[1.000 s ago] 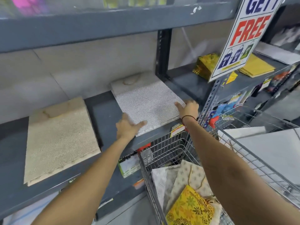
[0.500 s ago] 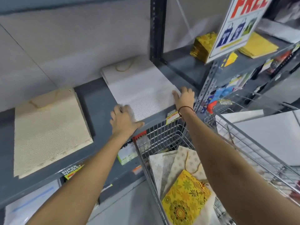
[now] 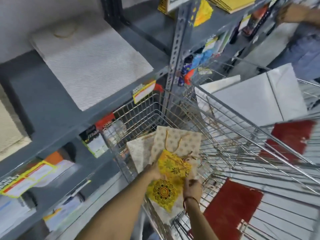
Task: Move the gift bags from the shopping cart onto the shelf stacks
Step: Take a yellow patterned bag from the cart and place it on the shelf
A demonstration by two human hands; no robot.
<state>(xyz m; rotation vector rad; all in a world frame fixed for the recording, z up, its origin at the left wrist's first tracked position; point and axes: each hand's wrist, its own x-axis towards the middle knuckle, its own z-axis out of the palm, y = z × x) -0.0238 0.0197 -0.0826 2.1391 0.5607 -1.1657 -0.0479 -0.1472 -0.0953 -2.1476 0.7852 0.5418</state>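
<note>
Both my hands are down inside the wire shopping cart (image 3: 225, 129). My left hand (image 3: 154, 170) holds the left edge of a yellow patterned gift bag (image 3: 171, 177). My right hand (image 3: 193, 187) grips the same bag's right side. Under it lie cream patterned gift bags (image 3: 180, 141) with gold cord handles. A stack of white dotted gift bags (image 3: 93, 66) lies flat on the grey shelf (image 3: 43, 104) above the cart. The edge of a cream stack (image 3: 8, 129) shows at far left.
Large white gift bags (image 3: 256, 97) and red bags (image 3: 233, 210) fill the cart's right part. Yellow bags (image 3: 230, 2) sit on the neighbouring shelf past the steel upright (image 3: 174, 49). Another person (image 3: 304, 40) stands at the top right. Price tags hang along the shelf edge.
My hands left the white stack on the shelf and dropped into the cart, where they took hold of the yellow bag. My view tilted downward.
</note>
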